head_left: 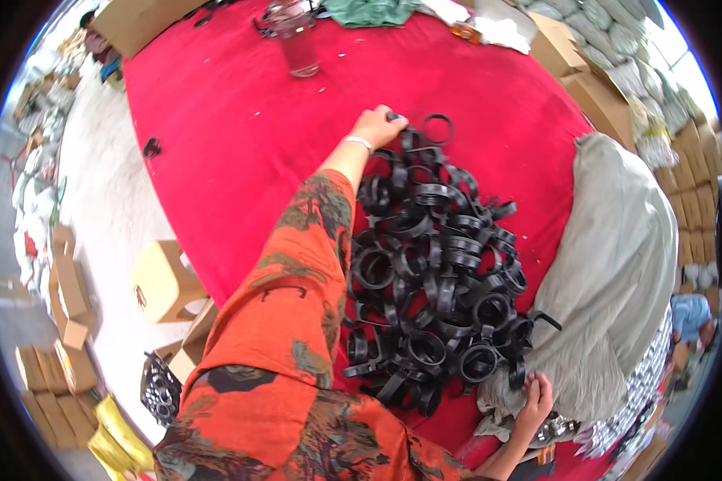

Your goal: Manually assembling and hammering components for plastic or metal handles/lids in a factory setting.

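Note:
A heap of black plastic ring clamps (433, 264), several with short tabs, lies on a red cloth-covered table (241, 144). My left hand (379, 127) reaches to the heap's far end, its fingers closed on a black ring clamp whose edge shows at the fingertips. Just beyond the heap, a thin black ring (439, 128) rests beside that hand. At the near right, my right hand (536, 396) has curled fingers close to a black clamp and the edge of a grey woven sack (610, 264). What its fingers hold, if anything, is hidden.
A clear jar (298, 48) stands at the table's far side near a green cloth (369, 11). Left of the table is a tan stool (164, 280). A black mesh bag (161, 389) sits below it. Cardboard boxes (590, 80) stand at the far right.

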The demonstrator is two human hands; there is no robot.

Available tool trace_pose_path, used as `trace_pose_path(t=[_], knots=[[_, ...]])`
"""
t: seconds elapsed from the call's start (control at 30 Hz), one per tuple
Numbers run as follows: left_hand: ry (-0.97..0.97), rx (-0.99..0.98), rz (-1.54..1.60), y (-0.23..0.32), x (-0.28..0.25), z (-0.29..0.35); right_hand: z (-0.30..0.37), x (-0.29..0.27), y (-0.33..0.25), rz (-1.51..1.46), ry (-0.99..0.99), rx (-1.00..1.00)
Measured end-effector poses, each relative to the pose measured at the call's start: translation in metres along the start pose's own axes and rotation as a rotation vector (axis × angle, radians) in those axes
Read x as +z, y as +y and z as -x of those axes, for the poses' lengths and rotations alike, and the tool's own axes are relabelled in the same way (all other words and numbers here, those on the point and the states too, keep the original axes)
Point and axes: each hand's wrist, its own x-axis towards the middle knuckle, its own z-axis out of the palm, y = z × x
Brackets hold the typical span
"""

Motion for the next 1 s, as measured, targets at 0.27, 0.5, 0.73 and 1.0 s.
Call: trace_pose_path(t=[0.27, 0.5, 0.73, 1.0], knots=[[-0.064, 0.28, 0.126, -0.037, -0.076, 0.118, -0.018, 0.002, 0.044, 0.16, 0.008, 0.03], [0.677, -0.08, -0.684, -0.268, -0.246, 0.153, -0.077, -0.06, 0.185, 0.097, 0.169, 0.111], [0.421, -0.433, -0.8, -0.353, -0.347, 0.161, -0.089, -0.075, 0.204, 0.112, 0.235, 0.166], [0.451, -0.337, -0.807, -0.382, -0.331, 0.156, -0.085, -0.081, 0.214, 0.404, 0.278, -0.047]])
